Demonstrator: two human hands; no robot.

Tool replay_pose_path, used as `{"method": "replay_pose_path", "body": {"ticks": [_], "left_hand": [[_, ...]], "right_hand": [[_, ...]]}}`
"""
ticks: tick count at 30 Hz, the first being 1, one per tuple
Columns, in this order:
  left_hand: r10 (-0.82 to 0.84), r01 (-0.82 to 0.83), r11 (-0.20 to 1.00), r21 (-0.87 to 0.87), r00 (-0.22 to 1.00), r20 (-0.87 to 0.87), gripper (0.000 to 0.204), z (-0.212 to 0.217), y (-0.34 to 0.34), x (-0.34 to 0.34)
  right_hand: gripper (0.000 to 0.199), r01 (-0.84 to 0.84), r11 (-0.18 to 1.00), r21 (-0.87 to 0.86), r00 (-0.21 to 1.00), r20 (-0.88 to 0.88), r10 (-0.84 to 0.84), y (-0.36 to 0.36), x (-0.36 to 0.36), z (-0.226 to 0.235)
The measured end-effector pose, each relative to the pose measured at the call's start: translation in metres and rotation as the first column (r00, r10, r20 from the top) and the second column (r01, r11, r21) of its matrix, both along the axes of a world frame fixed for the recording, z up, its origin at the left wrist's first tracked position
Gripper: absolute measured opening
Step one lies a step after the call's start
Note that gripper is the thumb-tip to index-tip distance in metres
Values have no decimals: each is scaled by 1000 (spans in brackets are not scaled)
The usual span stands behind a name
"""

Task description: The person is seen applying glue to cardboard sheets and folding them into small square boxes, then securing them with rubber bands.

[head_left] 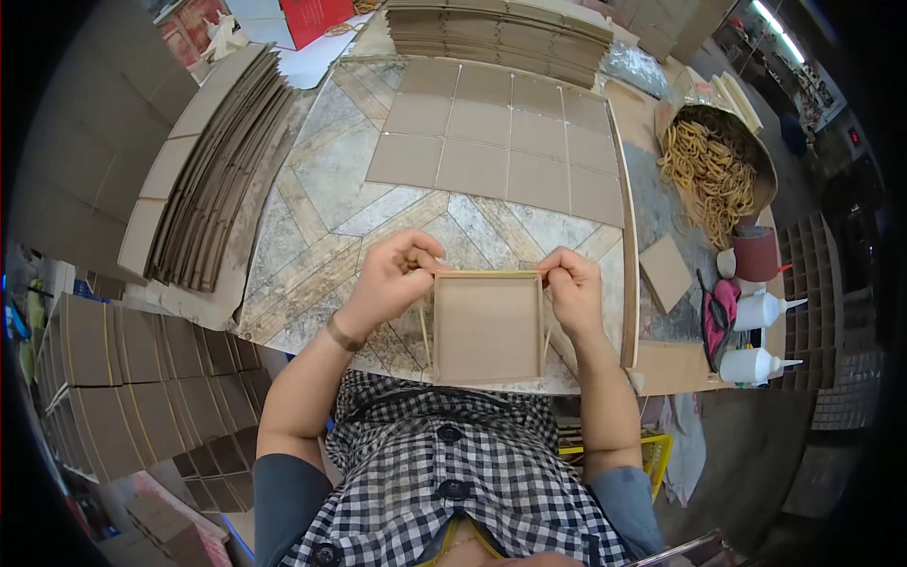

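Two hands (pixel 392 279) (pixel 572 283) pinch one cardboard tray (pixel 487 326); two glue bottles (pixel 761 335) nearby

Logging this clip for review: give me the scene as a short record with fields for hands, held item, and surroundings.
left hand: pinches the far left corner of the cardboard stack
right hand: pinches the far right corner of the stack
band: yellowish rubber band stretched along the stack's far edge and down both sides
table: patterned top, stack at its near edge
sheet: scored cardboard squares, beyond the hands
bands bin: heap of rubber bands, far right
glue bottles: two white ones, right
flat cartons: fanned pile, left
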State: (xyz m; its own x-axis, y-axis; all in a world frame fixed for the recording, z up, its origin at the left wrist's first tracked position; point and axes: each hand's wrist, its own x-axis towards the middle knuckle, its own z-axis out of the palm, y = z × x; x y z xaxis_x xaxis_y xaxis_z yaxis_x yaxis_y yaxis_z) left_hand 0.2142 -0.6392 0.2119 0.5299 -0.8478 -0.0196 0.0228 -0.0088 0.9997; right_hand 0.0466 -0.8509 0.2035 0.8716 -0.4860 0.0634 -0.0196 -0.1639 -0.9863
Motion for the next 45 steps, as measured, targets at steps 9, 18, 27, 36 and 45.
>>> {"method": "replay_pose_path", "body": {"ticks": [9,18,27,36,45], "left_hand": [[-140,144,990,7,973,-185,55,-28,41,-26],[204,-196,979,60,894,-398,59,-2,0,-68],[270,-158,942,295,879,-394,52,-10,30,-72],[163,-148,985,87,966,-199,57,-6,37,-86],[365,-340,931,-132,861,355,41,22,48,-60]], "right_hand": [[64,-188,982,1,980,69,188,7,-75,-46],[30,310,602,736,944,-161,-288,37,-38,26],[25,436,892,121,882,-252,-398,-111,-34,-1],[32,484,474,-736,220,-422,-879,-304,-66,-29],[16,553,424,-718,610,2,-792,-226,-43,16]]}}
